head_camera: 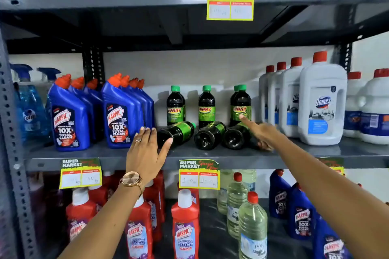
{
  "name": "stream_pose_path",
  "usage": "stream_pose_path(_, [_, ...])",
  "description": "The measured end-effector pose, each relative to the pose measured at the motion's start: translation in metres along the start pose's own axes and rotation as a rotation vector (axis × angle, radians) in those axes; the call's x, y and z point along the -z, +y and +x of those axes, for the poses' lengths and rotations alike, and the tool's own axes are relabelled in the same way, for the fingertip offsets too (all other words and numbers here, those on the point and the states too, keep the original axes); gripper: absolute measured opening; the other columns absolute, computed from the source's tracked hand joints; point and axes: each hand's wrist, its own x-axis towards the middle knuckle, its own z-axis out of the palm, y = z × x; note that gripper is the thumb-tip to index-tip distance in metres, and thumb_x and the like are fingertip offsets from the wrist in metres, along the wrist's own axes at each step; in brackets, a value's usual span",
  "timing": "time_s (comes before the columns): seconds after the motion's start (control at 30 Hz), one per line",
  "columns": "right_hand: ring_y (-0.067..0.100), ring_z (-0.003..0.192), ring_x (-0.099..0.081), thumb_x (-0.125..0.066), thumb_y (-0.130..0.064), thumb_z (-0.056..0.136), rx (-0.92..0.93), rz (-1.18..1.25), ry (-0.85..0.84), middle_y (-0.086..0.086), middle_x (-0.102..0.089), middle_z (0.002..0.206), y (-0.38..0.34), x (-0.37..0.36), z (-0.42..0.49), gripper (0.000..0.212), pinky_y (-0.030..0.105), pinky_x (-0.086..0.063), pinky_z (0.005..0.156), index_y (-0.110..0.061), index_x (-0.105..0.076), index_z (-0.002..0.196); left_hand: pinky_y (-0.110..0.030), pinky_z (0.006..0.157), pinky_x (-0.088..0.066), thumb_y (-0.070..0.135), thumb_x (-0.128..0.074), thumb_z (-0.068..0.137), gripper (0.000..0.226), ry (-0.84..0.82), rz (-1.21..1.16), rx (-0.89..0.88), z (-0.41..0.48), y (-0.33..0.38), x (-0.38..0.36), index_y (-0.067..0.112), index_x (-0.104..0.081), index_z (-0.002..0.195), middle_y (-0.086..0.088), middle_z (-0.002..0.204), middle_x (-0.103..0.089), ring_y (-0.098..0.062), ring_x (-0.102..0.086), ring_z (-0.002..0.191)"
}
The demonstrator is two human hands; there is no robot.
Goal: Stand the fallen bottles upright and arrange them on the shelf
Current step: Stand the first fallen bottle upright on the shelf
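Bottles of dark liquid with green caps sat mid-shelf on the grey metal shelf [210,154], in two rows. Three fallen bottles lay at the front, bases toward the camera: the left fallen bottle [176,131], the middle fallen bottle [208,135] and the right fallen bottle [236,135]. Upright bottles stood behind them: one at left [175,105], one in the middle [206,104], and a pair at right [241,103], one partly hidden behind the other. Left hand [145,153], wearing a ring and a rose-gold watch [132,178], was at the base of the left fallen bottle; fingers [147,132] were extended and close together, thumb spread out against the bottle's base, nothing gripped. Right hand [261,132] reached across the right fallen bottle, index finger stretched out, its tip at the label of the front upright bottle of the pair; the other fingers were curled under, holding nothing visible. Blue Harpic bottles [117,113] stood just left of the group, white Domex jugs [322,103] to the right.
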Motion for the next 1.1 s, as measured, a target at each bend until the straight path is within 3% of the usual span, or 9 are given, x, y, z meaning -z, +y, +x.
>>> stream_pose_path(0.1, [0.026,0.106,-0.066,-0.04,-0.093,0.058,-0.141,-0.019,-0.113,0.014,-0.063,0.119,-0.008,-0.001,0.006,0.123,0.032,-0.052,0.091,-0.007,-0.035,0.145,-0.043,0.113,-0.03,0.074,-0.007,0.081,0.1,0.04,0.112,-0.004,0.003,-0.003,-0.003,-0.001,-0.054,0.128,-0.019,0.131,-0.059,-0.031,-0.044,0.132])
stream_pose_path(0.2, [0.019,0.084,-0.068,-0.05,-0.084,0.066,-0.22,-0.029,-0.201,0.011,-0.064,0.108,-0.022,0.0,0.012,0.104,0.023,-0.053,0.066,-0.006,-0.047,0.134,-0.043,0.099,-0.045,0.08,-0.006,0.078,0.097,0.033,0.128,0.069,0.001,-0.003,-0.004,0.009,-0.071,0.094,-0.015,0.097,-0.073,-0.031,-0.063,0.105])
stream_pose_path(0.27, [0.015,0.064,-0.061,-0.053,-0.079,0.07,-0.244,-0.002,-0.223,0.008,-0.064,0.091,-0.023,-0.001,0.015,0.091,0.019,-0.047,0.048,-0.005,-0.052,0.124,-0.037,0.07,-0.053,0.084,-0.003,0.074,0.096,0.025,0.113,0.109,-0.002,-0.003,-0.003,0.012,-0.067,0.064,-0.008,0.064,-0.068,-0.029,-0.066,0.073])
stream_pose_path(0.37, [0.016,0.062,-0.061,-0.063,-0.071,0.067,-0.245,0.232,-0.167,0.008,-0.062,0.082,-0.007,-0.011,0.019,0.078,0.018,-0.049,0.04,-0.009,-0.057,0.113,-0.027,0.048,-0.038,0.082,-0.01,0.076,0.086,0.055,0.11,0.045,-0.007,-0.006,-0.002,0.016,-0.062,0.06,-0.003,0.057,-0.062,-0.026,-0.062,0.055])
stream_pose_path(0.47, [0.024,0.075,-0.07,-0.063,-0.077,0.047,-0.153,0.372,0.021,0.008,-0.07,0.089,0.011,-0.021,0.018,0.09,0.034,-0.061,0.073,-0.01,-0.065,0.107,-0.026,0.045,-0.037,0.077,-0.011,0.08,0.08,0.093,0.118,-0.065,-0.012,-0.009,-0.003,0.017,-0.061,0.061,-0.001,0.062,-0.065,-0.025,-0.063,0.054])
stream_pose_path(0.57, [0.032,0.098,-0.064,-0.057,-0.078,0.062,-0.091,0.318,0.201,0.014,-0.067,0.102,0.018,-0.024,0.014,0.093,0.043,-0.05,0.097,-0.002,-0.063,0.114,-0.027,0.046,-0.04,0.076,-0.007,0.08,0.082,0.104,0.104,-0.073,-0.011,-0.012,-0.006,0.017,-0.061,0.063,-0.001,0.064,-0.065,-0.025,-0.063,0.055])
stream_pose_path(0.63, [0.035,0.108,-0.059,-0.057,-0.075,0.068,-0.055,0.337,0.279,0.018,-0.064,0.114,0.015,-0.024,0.012,0.086,0.043,-0.047,0.097,-0.001,-0.064,0.11,-0.027,0.046,-0.041,0.075,-0.009,0.081,0.08,0.116,0.089,-0.082,-0.01,-0.012,-0.006,0.017,-0.061,0.063,-0.001,0.064,-0.065,-0.026,-0.063,0.056])
stream_pose_path(0.73, [0.035,0.101,-0.06,-0.061,-0.068,0.072,0.044,0.369,0.363,0.015,-0.064,0.101,0.011,-0.022,0.011,0.068,0.042,-0.047,0.088,-0.004,-0.062,0.093,-0.026,0.045,-0.04,0.074,-0.015,0.082,0.077,0.106,0.071,-0.086,-0.011,-0.011,-0.004,0.016,-0.061,0.061,-0.002,0.061,-0.065,-0.026,-0.063,0.053])
stream_pose_path(1.1, [0.035,0.117,-0.056,-0.081,-0.036,0.072,0.043,0.379,0.312,0.019,-0.057,0.128,0.007,-0.025,0.031,0.078,0.043,-0.048,0.098,0.001,-0.041,0.128,-0.023,0.043,-0.035,0.075,-0.007,0.081,0.082,0.19,0.031,-0.093,-0.011,-0.01,-0.005,0.016,-0.057,0.056,-0.002,0.055,-0.062,-0.024,-0.059,0.048])
